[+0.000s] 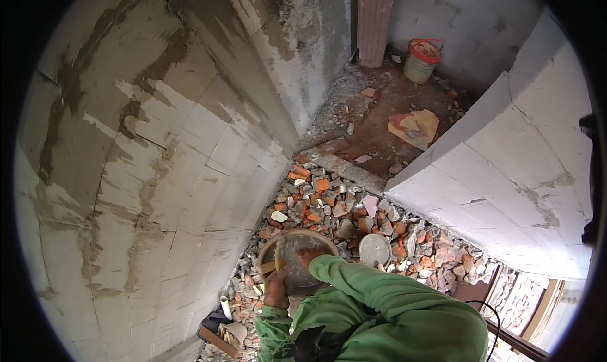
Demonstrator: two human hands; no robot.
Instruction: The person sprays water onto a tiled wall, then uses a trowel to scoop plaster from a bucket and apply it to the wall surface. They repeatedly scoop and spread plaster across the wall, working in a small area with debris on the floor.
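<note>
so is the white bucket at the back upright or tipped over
Upright: the bucket stands on the floor by the far wall, its red rim facing up.

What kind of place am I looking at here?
Probably a building site, an unfinished room. The block walls are bare with rough mortar patches, broken brick rubble covers the floor, and a bucket stands in the far corner. Both hands hold a round pan.
</note>
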